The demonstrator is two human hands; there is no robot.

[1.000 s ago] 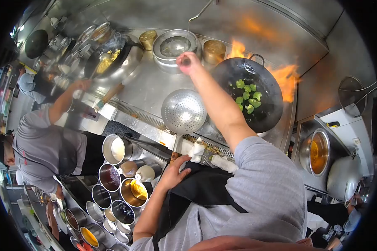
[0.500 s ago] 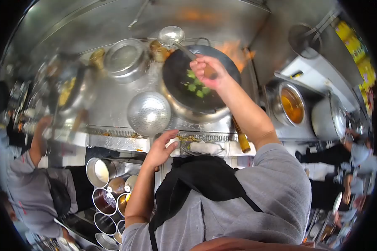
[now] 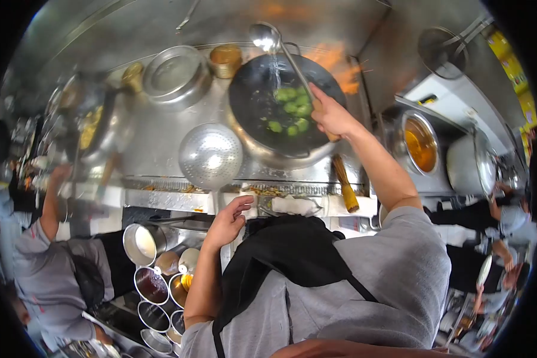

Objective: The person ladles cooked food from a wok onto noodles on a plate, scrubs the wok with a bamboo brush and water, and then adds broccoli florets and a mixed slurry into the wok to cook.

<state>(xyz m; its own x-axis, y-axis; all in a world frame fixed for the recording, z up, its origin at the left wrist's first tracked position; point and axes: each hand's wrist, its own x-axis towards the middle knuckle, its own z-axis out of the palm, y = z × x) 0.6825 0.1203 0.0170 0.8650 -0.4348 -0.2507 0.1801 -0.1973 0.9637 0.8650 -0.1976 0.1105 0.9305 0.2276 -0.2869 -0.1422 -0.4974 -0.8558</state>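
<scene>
Steel worktop (image 3: 138,140) — wok (image 3: 247,113) of greens (image 3: 290,107) at twelve o'clock, amber-filled pot (image 3: 395,140) near three; right hand (image 3: 334,116) grips ladle (image 3: 265,37), left hand (image 3: 224,227) empty.

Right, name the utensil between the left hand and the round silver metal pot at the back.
In the head view, the perforated, round steel skimmer lies between them, with bare steel counter between it and the pot.

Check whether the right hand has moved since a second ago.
Yes: the right hand has moved rightward, away from the steel pot, to the wok's right side.
</scene>
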